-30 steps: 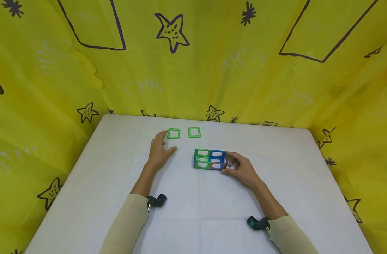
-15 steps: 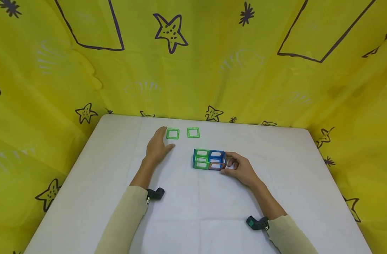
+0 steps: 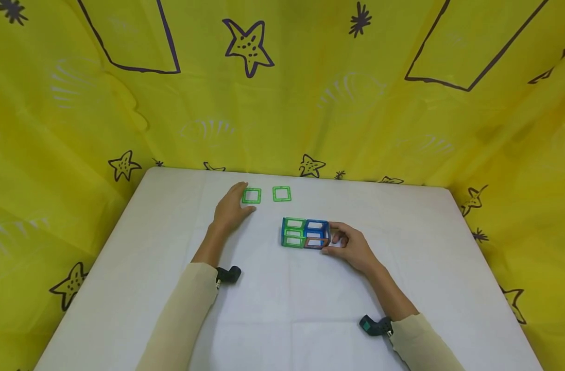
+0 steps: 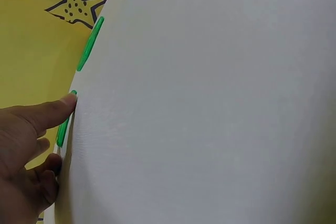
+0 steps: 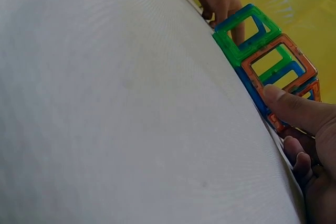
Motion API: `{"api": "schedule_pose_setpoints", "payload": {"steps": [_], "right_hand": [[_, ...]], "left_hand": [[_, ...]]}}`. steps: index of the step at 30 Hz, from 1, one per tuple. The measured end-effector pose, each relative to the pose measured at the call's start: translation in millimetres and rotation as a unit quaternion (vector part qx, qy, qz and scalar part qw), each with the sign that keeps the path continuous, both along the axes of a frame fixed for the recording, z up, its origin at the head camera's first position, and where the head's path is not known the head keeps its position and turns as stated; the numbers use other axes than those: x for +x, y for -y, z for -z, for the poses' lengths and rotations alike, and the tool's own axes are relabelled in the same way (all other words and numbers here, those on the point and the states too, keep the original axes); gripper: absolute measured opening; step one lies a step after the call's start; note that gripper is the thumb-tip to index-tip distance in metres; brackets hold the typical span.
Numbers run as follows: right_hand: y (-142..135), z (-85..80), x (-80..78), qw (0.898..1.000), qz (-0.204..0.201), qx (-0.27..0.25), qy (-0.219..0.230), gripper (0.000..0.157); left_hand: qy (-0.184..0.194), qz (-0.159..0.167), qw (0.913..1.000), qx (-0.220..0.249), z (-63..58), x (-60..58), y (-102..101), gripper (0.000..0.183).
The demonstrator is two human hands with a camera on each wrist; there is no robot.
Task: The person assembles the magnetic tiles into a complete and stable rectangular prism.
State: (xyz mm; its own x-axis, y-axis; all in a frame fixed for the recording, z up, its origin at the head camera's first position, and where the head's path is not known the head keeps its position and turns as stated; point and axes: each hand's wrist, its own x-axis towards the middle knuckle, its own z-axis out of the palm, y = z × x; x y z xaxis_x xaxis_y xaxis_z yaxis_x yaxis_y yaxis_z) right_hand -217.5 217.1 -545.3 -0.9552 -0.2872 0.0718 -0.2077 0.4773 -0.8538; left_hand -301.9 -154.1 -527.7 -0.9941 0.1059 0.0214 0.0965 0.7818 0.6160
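In the head view, my right hand grips the right end of a box built of magnetic tiles, with green, blue and orange frames. The thumb lies on the near orange tile in the right wrist view. My left hand reaches to the left side of a flat green square magnetic tile, fingers behind it and thumb in front. In the left wrist view the thumb tip overlaps the top of that tile's edge; whether it touches is unclear. A second green square tile lies just to the right.
All the tiles rest on a table with a white cover. A yellow curtain with starfish drawings hangs behind the table and along its sides. A small dark camera sits on each wrist.
My left hand has shifted slightly away from me, and its fingers have come up to the left green tile. The right hand and the tile box stay in place.
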Motion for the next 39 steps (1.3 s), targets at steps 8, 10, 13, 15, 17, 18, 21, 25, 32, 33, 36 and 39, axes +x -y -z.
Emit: {"api": "schedule_pose_setpoints", "payload": {"steps": [8,10,13,15,17,18,21,25,32,33,36,39], "right_hand": [[0.4,-1.4,1.3,1.000,-0.001,0.001,-0.002,0.069],[0.8,-1.9,1.2,1.000,-0.002,0.001,-0.003,0.069],[1.4,-2.2,0.9,1.000,-0.001,0.003,-0.003,0.069],[1.4,-1.9,0.5,1.000,0.000,0.005,-0.002,0.069],[1.4,-1.5,0.2,1.000,0.001,0.006,-0.001,0.069],[1.4,-1.3,0.2,1.000,0.001,0.005,0.000,0.070],[1.4,-0.9,0.2,1.000,0.002,0.004,0.003,0.070],[1.3,-0.9,0.1,1.000,0.004,0.004,0.005,0.069],[0.6,-1.3,-0.3,1.000,0.003,0.003,0.002,0.069],[0.5,-1.3,-0.2,1.000,0.003,0.003,0.001,0.069],[0.3,-1.2,0.1,1.000,0.002,0.005,0.000,0.069],[0.2,-1.1,0.3,1.000,0.001,0.006,-0.001,0.069]], "left_hand": [[0.022,0.008,0.9996,-0.018,1.1,-4.8,0.2,0.085],[0.020,0.007,0.9996,-0.016,1.2,-4.2,0.5,0.082],[0.012,0.004,0.9998,-0.013,1.0,-2.5,0.8,0.078],[0.006,0.002,0.9999,-0.011,1.0,-1.8,0.6,0.076],[-0.001,-0.001,0.9999,-0.012,0.9,-1.5,0.3,0.076],[-0.003,-0.002,0.9999,-0.014,0.9,-1.4,0.1,0.076],[-0.006,-0.006,0.9998,-0.016,1.5,-1.7,-0.1,0.077],[-0.006,-0.012,0.9998,-0.015,2.9,-2.2,0.1,0.078],[0.006,-0.035,0.9992,-0.017,4.8,-2.1,-1.6,0.079],[0.008,-0.039,0.9991,-0.016,5.1,-2.1,-2.4,0.080],[0.008,-0.053,0.9985,-0.012,5.4,-1.4,-4.8,0.082],[0.000,-0.068,0.9977,-0.001,5.5,-0.1,-6.6,0.077]]}}
